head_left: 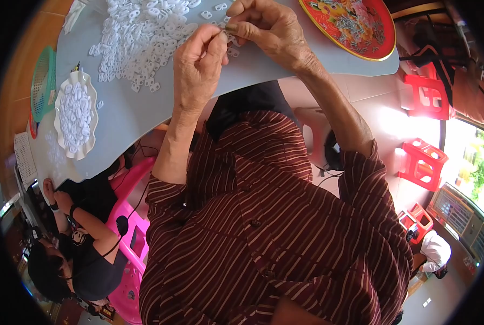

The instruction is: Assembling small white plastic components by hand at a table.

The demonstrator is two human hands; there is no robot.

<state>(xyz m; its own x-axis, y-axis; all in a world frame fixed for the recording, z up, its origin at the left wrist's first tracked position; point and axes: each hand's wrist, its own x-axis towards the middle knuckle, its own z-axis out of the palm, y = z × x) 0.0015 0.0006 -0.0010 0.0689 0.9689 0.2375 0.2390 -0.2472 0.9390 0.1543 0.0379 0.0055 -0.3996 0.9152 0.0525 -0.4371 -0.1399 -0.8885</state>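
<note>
My left hand (200,62) and my right hand (277,35) meet above the near edge of a grey table (139,111). Thumb and forefinger are pinched together on each hand, fingertips almost touching. Whatever lies between them is too small and covered to make out. Behind and left of my hands spreads a heap of small white plastic pieces with holes (136,40). A few loose white pieces lie around my fingertips. To the right, a round red floral tray (385,35) with a gold rim carries many small grey metal pieces (355,30).
A scalloped white dish (93,127) of white oval pieces (75,116) stands at the table's left, beside a green mesh basket (43,81). Red stools (423,162) stand on the floor to the right. A person in black (93,260) sits at lower left near a pink chair (136,230).
</note>
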